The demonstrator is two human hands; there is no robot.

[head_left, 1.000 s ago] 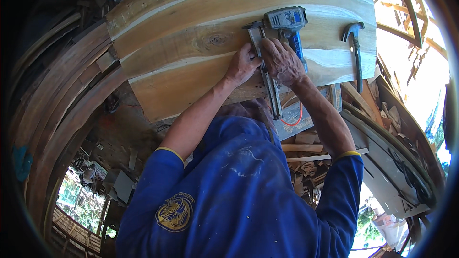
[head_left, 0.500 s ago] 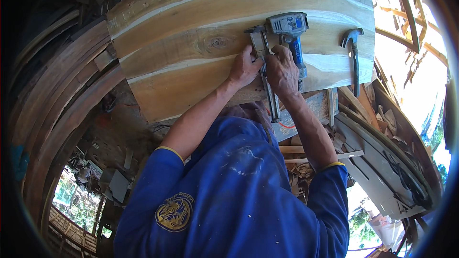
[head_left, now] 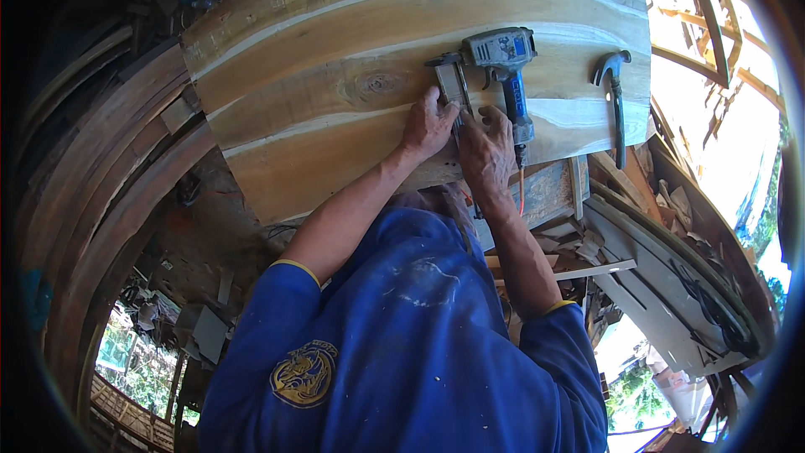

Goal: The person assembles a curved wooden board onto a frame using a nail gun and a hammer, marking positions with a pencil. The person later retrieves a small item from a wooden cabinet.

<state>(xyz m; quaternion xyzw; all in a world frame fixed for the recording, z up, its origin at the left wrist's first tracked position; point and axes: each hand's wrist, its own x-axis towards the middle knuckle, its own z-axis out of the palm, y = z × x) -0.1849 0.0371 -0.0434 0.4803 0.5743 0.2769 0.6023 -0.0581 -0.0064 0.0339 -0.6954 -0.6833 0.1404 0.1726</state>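
A grey and blue nail gun (head_left: 501,48) lies on its side on a broad wooden board (head_left: 310,75). Its long magazine (head_left: 454,84) points back toward my body, left of the handle. My left hand (head_left: 429,124) grips the magazine's left side, thumb and fingers pinched together. From the other side my right hand (head_left: 488,149) is closed on the same magazine, its fingertips close to the left ones. Whether a nail strip sits between the fingers is hidden. Right of the gun rests a claw hammer (head_left: 616,105) with a dark handle.
An orange air hose (head_left: 521,189) hangs from the gun's handle over the board's near edge. Curved timber planks (head_left: 109,168) line the left side. Offcuts and a grey panel (head_left: 646,285) crowd the lower right. Wooden frames (head_left: 704,17) stand at the far right.
My right hand has slid down along the magazine toward my body, uncovering more of the gun's handle. My left hand keeps its grip in nearly the same place.
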